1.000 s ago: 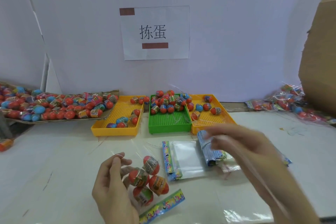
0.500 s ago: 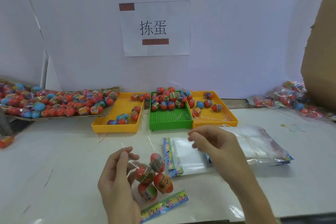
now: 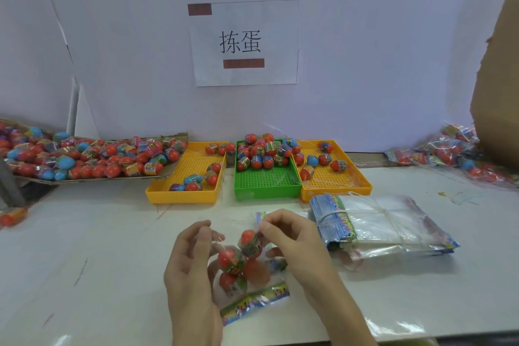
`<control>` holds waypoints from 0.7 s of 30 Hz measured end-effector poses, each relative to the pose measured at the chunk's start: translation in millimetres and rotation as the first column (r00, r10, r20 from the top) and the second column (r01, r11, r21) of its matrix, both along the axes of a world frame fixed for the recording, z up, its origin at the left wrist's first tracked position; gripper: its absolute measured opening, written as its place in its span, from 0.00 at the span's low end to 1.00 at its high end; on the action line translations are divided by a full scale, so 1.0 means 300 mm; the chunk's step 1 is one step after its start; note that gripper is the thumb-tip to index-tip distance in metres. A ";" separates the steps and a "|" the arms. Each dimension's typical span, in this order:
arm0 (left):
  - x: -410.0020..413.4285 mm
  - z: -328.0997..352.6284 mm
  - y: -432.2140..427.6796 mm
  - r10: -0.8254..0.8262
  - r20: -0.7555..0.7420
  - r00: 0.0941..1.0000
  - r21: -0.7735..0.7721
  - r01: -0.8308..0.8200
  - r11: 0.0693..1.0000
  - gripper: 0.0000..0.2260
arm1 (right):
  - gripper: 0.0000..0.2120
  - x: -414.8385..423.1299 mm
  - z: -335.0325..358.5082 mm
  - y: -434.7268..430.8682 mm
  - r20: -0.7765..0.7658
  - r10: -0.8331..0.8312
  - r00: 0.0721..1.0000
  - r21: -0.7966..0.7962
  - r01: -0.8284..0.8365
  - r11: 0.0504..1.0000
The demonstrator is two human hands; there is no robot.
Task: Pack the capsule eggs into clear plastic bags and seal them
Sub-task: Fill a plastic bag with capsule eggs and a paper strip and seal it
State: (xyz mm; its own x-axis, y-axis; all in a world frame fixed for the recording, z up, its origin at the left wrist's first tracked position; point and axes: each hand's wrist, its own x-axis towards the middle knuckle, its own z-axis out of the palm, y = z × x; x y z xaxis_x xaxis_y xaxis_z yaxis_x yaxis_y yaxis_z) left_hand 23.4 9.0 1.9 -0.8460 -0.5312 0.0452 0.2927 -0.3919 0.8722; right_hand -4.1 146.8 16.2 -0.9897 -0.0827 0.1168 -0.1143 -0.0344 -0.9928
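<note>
I note my left hand and right hand each pinching the clear plastic bag of red capsule eggs, printed strip nearest me, long axis running away from me.

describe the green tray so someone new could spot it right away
Below the white paper sign on the back wall, three perforated trays sit side by side on the table. The green tray is the middle one, with capsule eggs heaped at its far end. Both its neighbours are yellow.
</note>
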 end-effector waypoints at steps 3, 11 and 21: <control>-0.009 -0.002 -0.004 -0.071 0.012 0.997 -0.003 0.071 0.997 0.17 | 0.07 -0.007 -0.003 0.002 -0.036 -0.046 0.998 -0.050 0.044 0.998; -0.004 -0.025 -0.006 -0.136 0.023 0.990 -0.104 0.138 0.985 0.04 | 0.08 -0.019 -0.009 0.016 -0.102 -0.124 0.987 -0.078 0.116 0.990; 0.004 -0.016 0.007 -0.036 -0.016 0.999 -0.125 0.033 0.992 0.09 | 0.07 -0.006 -0.011 0.015 -0.128 -0.087 0.988 -0.042 0.082 0.996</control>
State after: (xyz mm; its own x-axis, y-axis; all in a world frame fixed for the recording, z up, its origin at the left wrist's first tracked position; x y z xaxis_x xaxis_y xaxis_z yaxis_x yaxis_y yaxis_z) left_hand 24.6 11.1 -2.8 -0.8621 -0.4911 0.1251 0.2974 -0.2904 0.9095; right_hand -5.9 151.2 12.8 -0.9693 0.0071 0.2458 -0.2458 -0.0550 -0.9678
